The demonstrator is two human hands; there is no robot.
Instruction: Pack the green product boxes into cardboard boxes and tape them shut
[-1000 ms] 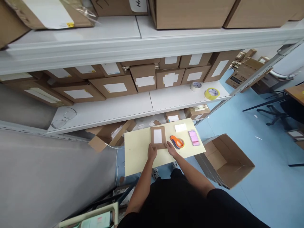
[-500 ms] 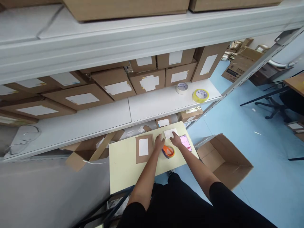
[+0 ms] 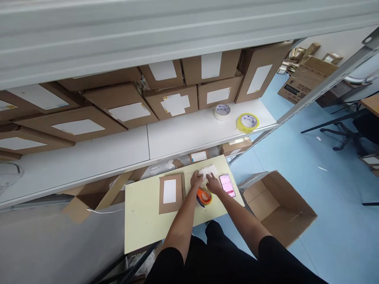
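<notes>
A small white stack of paper (image 3: 209, 170) lies near the back edge of the cream table. My left hand (image 3: 196, 180) is closed at its left corner, thumb and fingers gripping the paper. From the right, my right hand (image 3: 213, 184) rests on the paper's front edge, its fingertips apart. Just below my hands lie orange-handled scissors (image 3: 203, 195) on a roll of yellow tape (image 3: 209, 200). Left of them is a flat brown carton (image 3: 179, 193) with a white label. A phone (image 3: 227, 185) with a pink screen lies right of my right hand.
Above the table (image 3: 142, 221), a grey shelf (image 3: 177, 136) holds labelled cartons, a white tape roll (image 3: 222, 112) and a yellow tape roll (image 3: 247, 122). An open cardboard box (image 3: 278, 201) stands on the floor at right. Another open box (image 3: 89, 197) sits left of the table.
My left hand has come onto the white paper's left corner. My right hand's fingers have shifted along its front edge. The whole view has moved slightly.
</notes>
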